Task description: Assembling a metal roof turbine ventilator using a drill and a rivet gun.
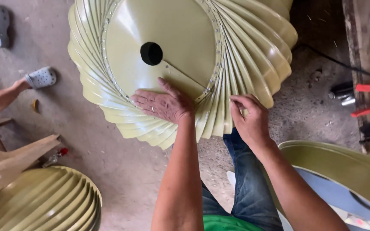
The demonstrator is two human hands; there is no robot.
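Concrete floor [120, 162] lay under work. Vaned olive turbine ventilator [253, 47] sat at twelve o'clock. Left hand [163, 104] lay flat, fingers spread, on its top disc [172, 30]. Right hand [248, 117] pinched vane edge at five o'clock. Judged step: seating vane; next move called for firm, steady press.

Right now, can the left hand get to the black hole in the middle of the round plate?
Probably yes. The left hand lies flat on the round plate, just below the black hole, with nothing between them.
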